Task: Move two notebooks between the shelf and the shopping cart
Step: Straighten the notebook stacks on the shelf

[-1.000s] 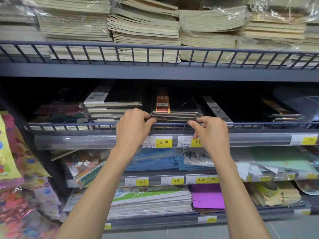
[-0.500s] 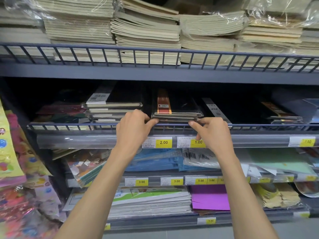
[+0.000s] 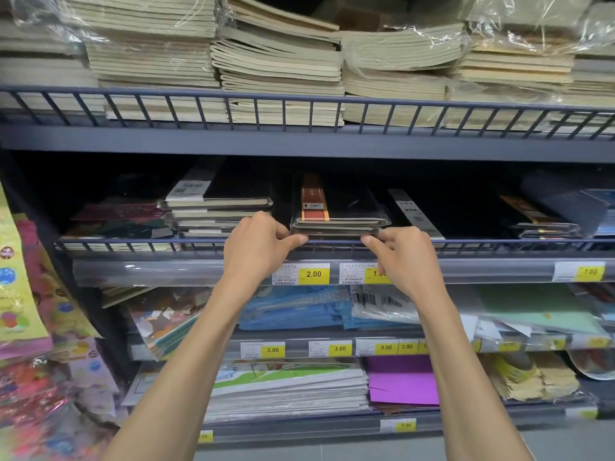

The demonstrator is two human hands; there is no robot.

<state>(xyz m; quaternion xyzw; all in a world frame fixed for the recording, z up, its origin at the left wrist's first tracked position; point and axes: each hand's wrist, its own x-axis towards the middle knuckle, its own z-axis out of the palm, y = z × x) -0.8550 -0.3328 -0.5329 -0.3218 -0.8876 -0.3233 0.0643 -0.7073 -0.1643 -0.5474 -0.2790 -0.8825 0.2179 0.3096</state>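
A small stack of black notebooks [image 3: 336, 224] in clear wrap, the top one with an orange-brown band, lies on the middle shelf [image 3: 466, 243] behind its low wire rail. My left hand [image 3: 258, 249] pinches the stack's front left corner with thumb and fingers. My right hand [image 3: 404, 254] pinches its front right corner. Both hands hold the lower notebooks of the stack at the rail. No shopping cart is in view.
A taller stack of black notebooks [image 3: 216, 211] sits just left of my hands, with more black ones [image 3: 545, 224] to the right. Pale exercise books [image 3: 276, 61] fill the shelf above. Coloured paper packs and price tags line the lower shelves. Bright packets [image 3: 30, 327] hang at the left.
The view has shifted slightly. Both hands stay pinched on the stack's front corners at the rail, with no clear movement of the notebooks.
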